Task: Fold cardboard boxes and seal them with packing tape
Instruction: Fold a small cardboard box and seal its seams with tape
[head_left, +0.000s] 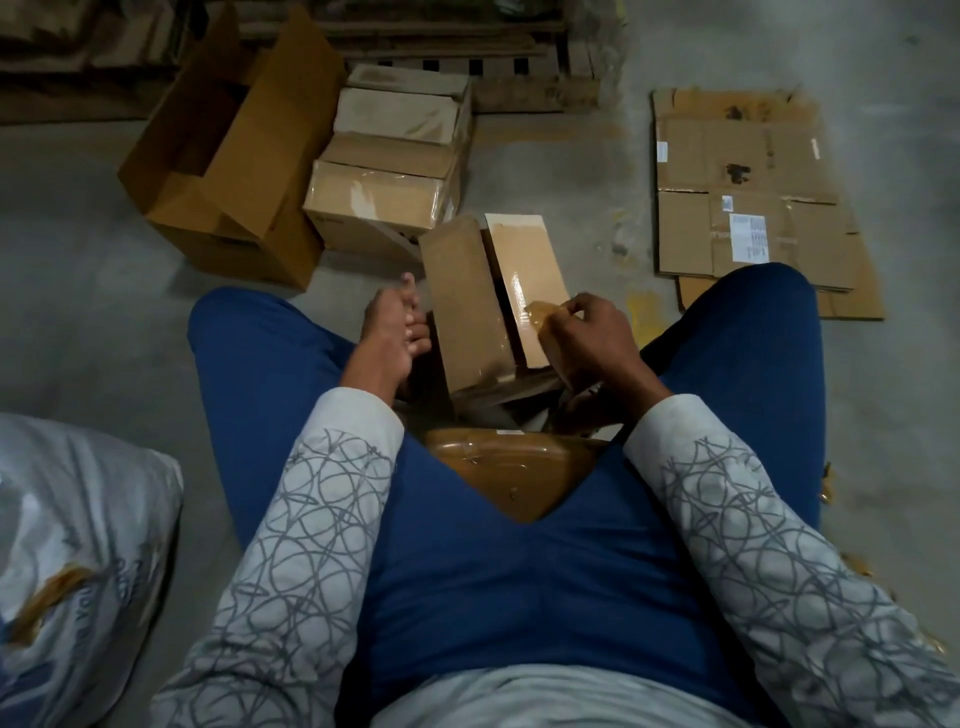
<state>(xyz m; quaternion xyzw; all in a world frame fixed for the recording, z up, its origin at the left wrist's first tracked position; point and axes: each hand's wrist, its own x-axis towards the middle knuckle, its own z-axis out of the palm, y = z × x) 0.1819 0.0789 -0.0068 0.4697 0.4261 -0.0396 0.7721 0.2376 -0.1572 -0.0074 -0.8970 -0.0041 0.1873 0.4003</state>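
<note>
Cardboard boxes (392, 171) stacked (four), two hands (589, 338) working.

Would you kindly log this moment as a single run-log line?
stage: taping | right hand: holding tape roll at small box | left hand: open beside box | sealed boxes: stacked behind

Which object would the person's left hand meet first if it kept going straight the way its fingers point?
Probably the small brown cardboard box being taped: the left hand has its fingers angled forward and right toward the box's near side, though depth is unclear.

White label (748, 237) on flattened cardboard (737, 156): print illegible.
</note>
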